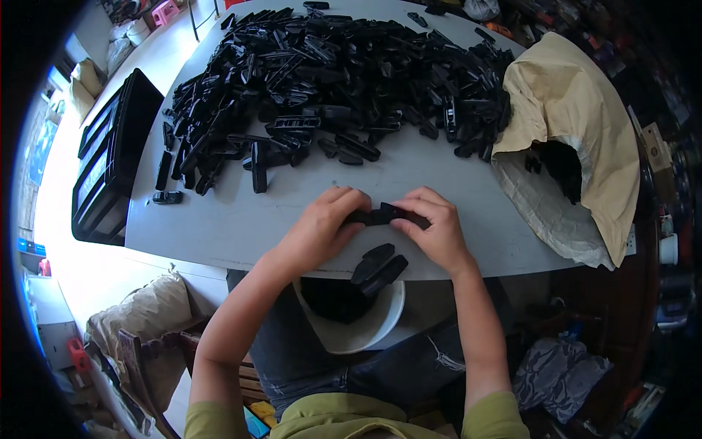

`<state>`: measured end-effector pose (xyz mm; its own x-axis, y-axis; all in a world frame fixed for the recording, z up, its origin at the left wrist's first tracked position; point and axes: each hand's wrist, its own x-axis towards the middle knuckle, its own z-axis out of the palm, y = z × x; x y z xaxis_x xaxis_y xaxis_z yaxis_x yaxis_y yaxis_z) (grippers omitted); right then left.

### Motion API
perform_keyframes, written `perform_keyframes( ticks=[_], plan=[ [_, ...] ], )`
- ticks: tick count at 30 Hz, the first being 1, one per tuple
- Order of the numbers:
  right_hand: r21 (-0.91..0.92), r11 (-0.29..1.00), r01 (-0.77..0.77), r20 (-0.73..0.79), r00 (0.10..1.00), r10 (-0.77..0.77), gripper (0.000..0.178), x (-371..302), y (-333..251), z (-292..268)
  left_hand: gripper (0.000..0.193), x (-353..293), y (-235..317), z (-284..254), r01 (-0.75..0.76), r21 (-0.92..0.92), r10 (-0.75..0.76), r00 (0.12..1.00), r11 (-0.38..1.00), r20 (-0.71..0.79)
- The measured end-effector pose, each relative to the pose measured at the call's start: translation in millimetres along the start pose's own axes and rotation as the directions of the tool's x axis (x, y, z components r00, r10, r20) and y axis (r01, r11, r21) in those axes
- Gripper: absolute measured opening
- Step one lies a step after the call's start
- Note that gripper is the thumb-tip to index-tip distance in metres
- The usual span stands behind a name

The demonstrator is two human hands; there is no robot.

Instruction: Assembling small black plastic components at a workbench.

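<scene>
Black plastic part [386, 215], likely light and stiff; left hand [322, 223] and right hand [435, 227] fingers pinch its ends over the desk [241, 219].

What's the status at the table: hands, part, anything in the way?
Left hand and right hand both grip one black plastic part. Two loose parts at table edge below. Nothing blocking.

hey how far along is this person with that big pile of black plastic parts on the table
Early, by the look of it. Done: two black pieces lie at the table's near edge above a white bucket on the lap. In hand: the left hand and right hand both grip one black plastic part between them. Left: the large pile of black parts covers the far table, and more show inside the open paper sack.
</scene>
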<state>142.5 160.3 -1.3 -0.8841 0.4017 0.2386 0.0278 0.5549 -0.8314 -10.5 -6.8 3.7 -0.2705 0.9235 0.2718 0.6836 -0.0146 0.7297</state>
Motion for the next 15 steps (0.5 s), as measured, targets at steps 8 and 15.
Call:
perform_keyframes(
  ticks=[8,15],
  plan=[
    [-0.095,0.983,0.159,0.138,0.980,-0.145,0.026,8,4,-12,0.023,2,-8,-2,0.132,-0.198,-0.131,0.991,0.971,0.015],
    [-0.066,0.997,0.050,0.015,0.999,-0.050,0.035,-20,-13,16,0.024,-7,-10,4,0.071,-0.101,-0.076,0.996,0.992,-0.050]
  ],
)
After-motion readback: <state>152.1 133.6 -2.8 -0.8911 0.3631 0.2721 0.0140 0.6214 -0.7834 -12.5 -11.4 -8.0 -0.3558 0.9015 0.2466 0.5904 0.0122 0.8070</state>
